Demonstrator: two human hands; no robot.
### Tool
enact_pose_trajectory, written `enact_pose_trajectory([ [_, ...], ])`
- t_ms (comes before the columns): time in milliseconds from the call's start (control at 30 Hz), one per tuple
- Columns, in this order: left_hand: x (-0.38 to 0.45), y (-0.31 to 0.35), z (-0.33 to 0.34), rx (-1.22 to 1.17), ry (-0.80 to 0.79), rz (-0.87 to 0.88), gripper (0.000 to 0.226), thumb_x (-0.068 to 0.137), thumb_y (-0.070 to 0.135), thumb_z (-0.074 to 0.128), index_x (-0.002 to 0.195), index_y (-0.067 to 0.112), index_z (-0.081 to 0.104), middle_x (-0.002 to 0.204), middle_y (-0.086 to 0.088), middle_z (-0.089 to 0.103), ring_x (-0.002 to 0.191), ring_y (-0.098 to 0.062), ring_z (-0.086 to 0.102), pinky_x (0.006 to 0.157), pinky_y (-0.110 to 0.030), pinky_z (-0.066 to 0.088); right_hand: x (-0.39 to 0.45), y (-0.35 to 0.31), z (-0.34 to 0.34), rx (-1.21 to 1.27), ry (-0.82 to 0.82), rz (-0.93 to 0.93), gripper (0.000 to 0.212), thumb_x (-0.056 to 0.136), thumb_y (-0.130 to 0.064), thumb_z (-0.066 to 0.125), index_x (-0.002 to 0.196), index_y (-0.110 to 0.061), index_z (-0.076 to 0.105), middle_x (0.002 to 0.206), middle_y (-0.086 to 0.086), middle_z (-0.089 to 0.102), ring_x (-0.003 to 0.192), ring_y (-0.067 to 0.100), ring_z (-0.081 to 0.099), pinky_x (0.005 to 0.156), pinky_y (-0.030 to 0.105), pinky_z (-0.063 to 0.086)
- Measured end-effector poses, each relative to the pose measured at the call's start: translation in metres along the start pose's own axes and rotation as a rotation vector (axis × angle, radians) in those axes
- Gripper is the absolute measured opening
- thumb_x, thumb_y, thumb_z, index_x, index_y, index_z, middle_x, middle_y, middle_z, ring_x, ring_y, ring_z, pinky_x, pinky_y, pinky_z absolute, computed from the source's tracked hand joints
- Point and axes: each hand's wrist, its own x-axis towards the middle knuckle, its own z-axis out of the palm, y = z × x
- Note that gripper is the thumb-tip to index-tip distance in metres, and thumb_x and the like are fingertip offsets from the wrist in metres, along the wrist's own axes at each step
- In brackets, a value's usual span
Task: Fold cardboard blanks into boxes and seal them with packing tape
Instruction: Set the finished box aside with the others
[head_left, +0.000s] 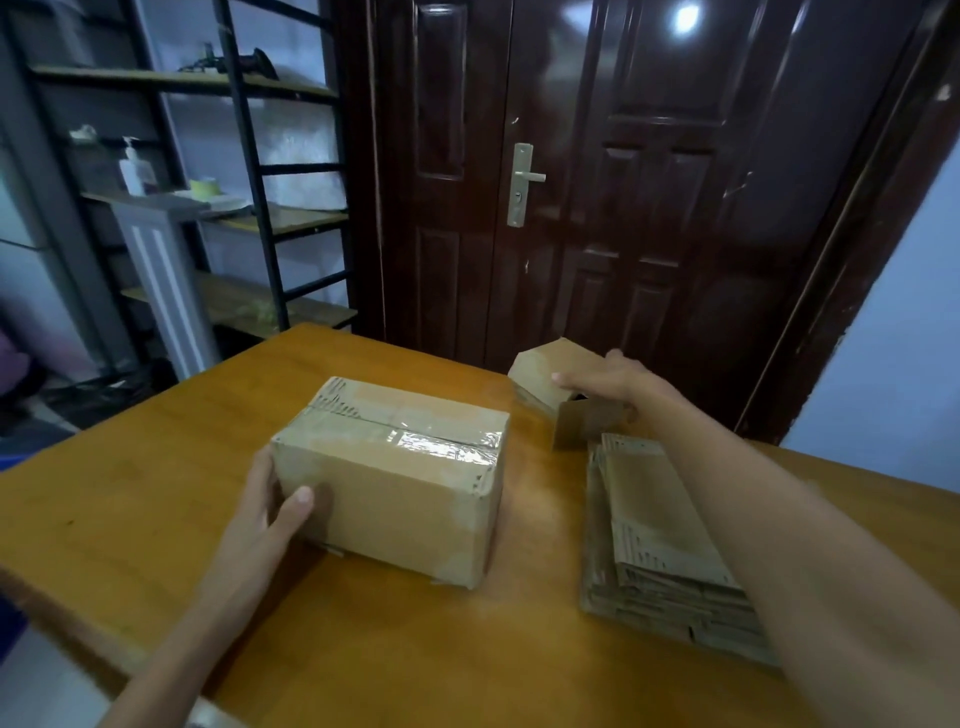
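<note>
Your left hand (270, 506) rests against the near-left end of the sealed box (395, 478), thumb laid on its front face and fingers straight along the side, not curled round it. That box stands in the middle of the wooden table (130, 499), with clear packing tape (441, 441) shining along its top seam. Just to its right lies one stack of flat cardboard blanks (660, 540), partly hidden under your right forearm. Beyond the stack, at the table's far edge, your right hand (605, 384) lies on one smaller, half-folded box (550, 384), fingers stretched over its top; you cannot tell whether the thumb grips it. So: two boxes, one stack. Behind the table stand a dark door (597, 182) and, to the left, a metal shelf (223, 208).
</note>
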Motion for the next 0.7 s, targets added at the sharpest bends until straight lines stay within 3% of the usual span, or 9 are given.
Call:
enact_pose_trajectory([
  [133,-0.001,0.005,0.003,-0.004,0.005,-0.013,0.118,0.05,0.105,0.056,0.153,0.053,0.03,0.128,0.055,0.049,0.116,0.028,0.048,0.094,-0.02,0.04,-0.019,-0.013,0.012,-0.231,0.254,-0.253,0.117,0.061,-0.085,0.076,0.152,-0.025,0.031,0.143,0.011,0.043,0.124,0.037,0.054,0.093,0.051,0.054],
  [233,-0.003,0.01,0.006,0.003,-0.009,-0.019,0.107,0.047,0.105,0.057,0.141,0.064,0.03,0.121,0.06,0.048,0.111,0.033,0.047,0.091,-0.018,0.038,-0.058,-0.022,0.026,-0.468,0.586,-0.621,0.097,0.071,-0.073,0.078,0.147,-0.03,0.036,0.131,0.006,0.042,0.116,0.03,0.05,0.076,0.046,0.057],
  [300,-0.005,0.011,0.005,0.011,-0.008,-0.013,0.106,0.047,0.105,0.057,0.141,0.065,0.029,0.121,0.061,0.047,0.11,0.034,0.046,0.09,-0.018,0.037,-0.082,-0.019,0.04,-0.591,0.706,-0.884,0.074,0.082,-0.063,0.075,0.141,-0.028,0.046,0.123,0.005,0.045,0.11,0.023,0.05,0.072,0.037,0.057],
  [367,-0.005,0.01,0.004,0.01,-0.01,-0.003,0.104,0.049,0.105,0.057,0.142,0.065,0.03,0.124,0.059,0.047,0.112,0.032,0.047,0.091,-0.018,0.038,-0.093,-0.012,0.05,-0.647,0.668,-1.008,0.062,0.088,-0.056,0.071,0.139,-0.028,0.05,0.126,0.005,0.046,0.113,0.022,0.048,0.084,0.036,0.055],
  [500,-0.006,0.012,0.004,-0.03,-0.019,0.014,0.099,0.054,0.1,0.061,0.142,0.06,0.036,0.127,0.053,0.052,0.118,0.025,0.051,0.092,-0.018,0.042,-0.088,-0.01,0.036,-0.449,0.556,-0.923,0.056,0.089,-0.06,0.066,0.137,-0.032,0.057,0.115,-0.005,0.046,0.106,0.016,0.046,0.09,0.036,0.049],
  [600,-0.007,0.014,0.006,-0.054,-0.024,0.031,0.08,0.069,0.082,0.063,0.141,0.055,0.042,0.13,0.048,0.055,0.121,0.02,0.052,0.09,-0.017,0.044,-0.088,-0.007,0.036,-0.378,0.439,-0.878,0.048,0.09,-0.06,0.067,0.129,-0.033,0.065,0.111,-0.007,0.044,0.106,0.014,0.042,0.084,0.034,0.053],
  [700,-0.006,0.01,0.005,-0.067,-0.032,0.022,0.072,0.075,0.072,0.059,0.143,0.052,0.045,0.135,0.042,0.056,0.123,0.017,0.053,0.092,-0.02,0.045,-0.097,0.004,0.047,-0.322,0.475,-0.851,0.045,0.088,-0.06,0.07,0.125,-0.036,0.067,0.109,-0.008,0.045,0.105,0.013,0.042,0.073,0.029,0.053],
])
